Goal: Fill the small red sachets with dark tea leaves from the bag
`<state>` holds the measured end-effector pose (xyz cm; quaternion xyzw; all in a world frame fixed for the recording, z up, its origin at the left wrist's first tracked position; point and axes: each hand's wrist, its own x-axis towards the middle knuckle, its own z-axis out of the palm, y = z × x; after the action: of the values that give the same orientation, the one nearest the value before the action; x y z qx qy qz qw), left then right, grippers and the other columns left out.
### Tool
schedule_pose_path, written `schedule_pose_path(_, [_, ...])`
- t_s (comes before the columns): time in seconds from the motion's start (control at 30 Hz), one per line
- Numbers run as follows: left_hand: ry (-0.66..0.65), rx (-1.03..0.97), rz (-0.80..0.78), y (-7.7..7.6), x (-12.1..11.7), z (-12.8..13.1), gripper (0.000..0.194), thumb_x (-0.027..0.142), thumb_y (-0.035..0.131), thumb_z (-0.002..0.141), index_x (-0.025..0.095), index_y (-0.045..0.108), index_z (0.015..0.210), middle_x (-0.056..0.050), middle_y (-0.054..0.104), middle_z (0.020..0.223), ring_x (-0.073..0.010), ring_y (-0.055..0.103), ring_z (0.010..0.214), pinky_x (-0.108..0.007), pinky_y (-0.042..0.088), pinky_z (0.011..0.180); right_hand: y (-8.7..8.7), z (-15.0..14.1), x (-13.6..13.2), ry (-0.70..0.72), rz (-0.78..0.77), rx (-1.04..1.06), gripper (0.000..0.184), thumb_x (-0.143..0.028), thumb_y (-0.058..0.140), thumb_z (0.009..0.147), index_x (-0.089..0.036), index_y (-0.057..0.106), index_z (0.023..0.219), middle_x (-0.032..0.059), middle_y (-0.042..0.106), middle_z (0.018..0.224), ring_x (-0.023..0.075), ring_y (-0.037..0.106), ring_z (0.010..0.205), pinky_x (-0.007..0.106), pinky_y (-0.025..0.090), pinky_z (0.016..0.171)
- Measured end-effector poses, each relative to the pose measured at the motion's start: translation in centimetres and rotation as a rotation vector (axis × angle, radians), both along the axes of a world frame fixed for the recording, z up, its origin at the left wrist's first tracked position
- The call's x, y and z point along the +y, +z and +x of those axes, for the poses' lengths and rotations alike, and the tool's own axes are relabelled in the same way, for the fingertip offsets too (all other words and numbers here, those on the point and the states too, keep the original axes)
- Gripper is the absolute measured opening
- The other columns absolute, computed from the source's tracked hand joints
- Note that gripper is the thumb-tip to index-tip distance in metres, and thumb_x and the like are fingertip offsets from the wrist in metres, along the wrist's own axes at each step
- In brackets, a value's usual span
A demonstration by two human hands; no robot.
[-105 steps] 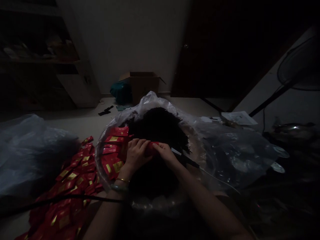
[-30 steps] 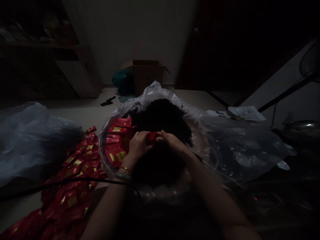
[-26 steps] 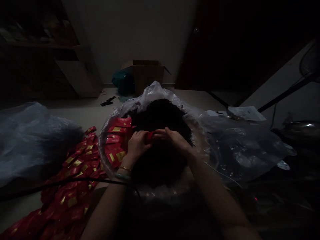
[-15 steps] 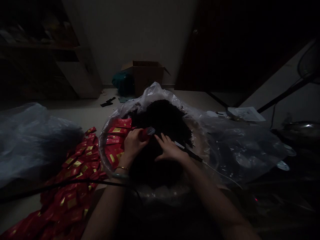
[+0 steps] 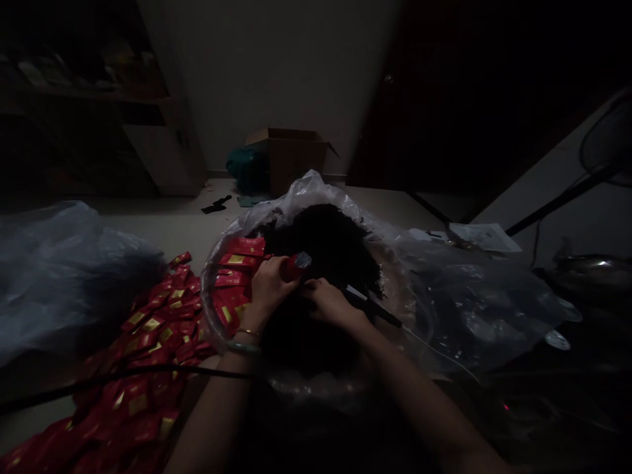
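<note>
Pinching red sachet (image 5: 295, 266) between thumb and fingers of left hand (image 5: 269, 291), just above dark tea heap (image 5: 326, 237); right hand (image 5: 328, 304) curled, holding nothing visible, tool beside. Many gold-labelled sachets (image 5: 153, 336) left of heap, heap large; sachets' fill unclear.

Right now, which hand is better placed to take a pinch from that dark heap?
Probably the right hand: it looks empty and sits right over the dark heap. The left hand is holding a red packet, so it would have to put that down first.
</note>
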<state>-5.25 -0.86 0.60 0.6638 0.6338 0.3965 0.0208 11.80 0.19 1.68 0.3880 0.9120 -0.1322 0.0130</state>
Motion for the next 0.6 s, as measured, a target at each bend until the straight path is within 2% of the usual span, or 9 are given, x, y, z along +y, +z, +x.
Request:
schedule_pose_path(0.07, [0.013,0.013,-0.005,0.1,0.0,0.1,0.036,0.031,0.07,0.069,0.019,0.059,0.101,-0.007,0.067,0.098,-0.0228,0.062,0.09,-0.033,0.05,0.078,0.4,0.0,0.1,-0.06,0.003,0.04,0.033,-0.012,0.059,0.075,-0.023,0.068,0.105,0.0083,0.058,0.119,0.0249,0.052,0.103,0.034,0.047,0.083])
schedule_pose_path(0.13, [0.03,0.019,-0.002,0.1,0.0,0.0,0.037,0.029,0.071,0.067,0.019,0.059,0.101,-0.007,0.067,0.098,-0.023,0.062,0.089,-0.033,0.051,0.077,0.5,-0.1,0.5,-0.117,-0.003,0.109,0.031,-0.01,0.055,0.077,-0.023,0.068,0.102,0.0075,0.06,0.116,0.0224,0.054,0.102,0.032,0.046,0.084])
schedule_pose_path(0.23, [0.038,0.003,0.02,0.1,0.1,-0.2,0.036,0.029,0.071,0.067,0.02,0.059,0.1,-0.006,0.067,0.098,-0.0225,0.063,0.09,-0.033,0.051,0.077,0.3,-0.6,1.5,-0.182,-0.019,0.19,0.034,-0.015,0.056,0.08,-0.022,0.064,0.113,0.0097,0.053,0.128,0.0225,0.052,0.111,0.034,0.042,0.092])
schedule_pose_path(0.3, [0.042,-0.017,0.028,0.1,0.1,-0.3,0.036,0.032,0.07,0.069,0.02,0.059,0.1,-0.006,0.067,0.098,-0.0226,0.063,0.09,-0.033,0.051,0.077,0.2,-1.3,2.3,-0.196,-0.053,0.144,0.053,-0.029,0.065,0.076,-0.023,0.053,0.127,0.0133,0.036,0.143,0.0302,0.04,0.126,0.043,0.037,0.098])
schedule_pose_path(0.37, [0.053,-0.032,0.027,0.1,0.1,-0.5,0.036,0.032,0.07,0.069,0.02,0.059,0.101,-0.006,0.067,0.099,-0.0229,0.062,0.09,-0.033,0.051,0.078,0.0,-2.2,2.9,-0.171,-0.127,0.028,0.088,-0.044,0.076,0.062,-0.026,0.038,0.139,0.0164,0.018,0.152,0.0406,0.023,0.134,0.055,0.029,0.101])
schedule_pose_path(0.4, [0.057,-0.033,0.026,0.2,0.2,-0.5,0.036,0.031,0.07,0.069,0.019,0.059,0.101,-0.007,0.067,0.099,-0.0231,0.062,0.09,-0.034,0.051,0.078,-0.1,-2.8,3.1,-0.15,-0.16,-0.032,0.1,-0.048,0.079,0.056,-0.027,0.033,0.141,0.0174,0.015,0.152,0.0441,0.018,0.135,0.059,0.026,0.1])
schedule_pose_path(0.47, [0.058,-0.028,0.028,0.2,0.2,-0.5,0.036,0.029,0.07,0.068,0.019,0.059,0.101,-0.007,0.067,0.099,-0.0233,0.062,0.09,-0.034,0.051,0.078,-0.1,-3.9,3.1,-0.114,-0.167,-0.111,0.1,-0.05,0.08,0.053,-0.025,0.036,0.14,0.0191,0.024,0.148,0.045,0.023,0.132,0.06,0.028,0.098])
schedule_pose_path(0.53, [0.054,-0.024,0.034,0.1,0.2,-0.5,0.037,0.03,0.07,0.068,0.019,0.059,0.102,-0.007,0.067,0.099,-0.0231,0.062,0.09,-0.034,0.051,0.078,0.0,-4.7,2.6,-0.099,-0.092,-0.141,0.084,-0.043,0.078,0.059,-0.021,0.046,0.133,0.0194,0.042,0.137,0.0401,0.038,0.123,0.053,0.036,0.095])
schedule_pose_path(0.6, [0.052,-0.032,0.036,0.1,0.2,-0.5,0.037,0.031,0.071,0.068,0.02,0.059,0.102,-0.006,0.067,0.098,-0.0228,0.062,0.09,-0.034,0.051,0.078,0.3,-4.9,2.0,-0.079,-0.008,-0.132,0.065,-0.031,0.073,0.066,-0.018,0.052,0.127,0.0174,0.054,0.124,0.0338,0.049,0.111,0.045,0.042,0.088])
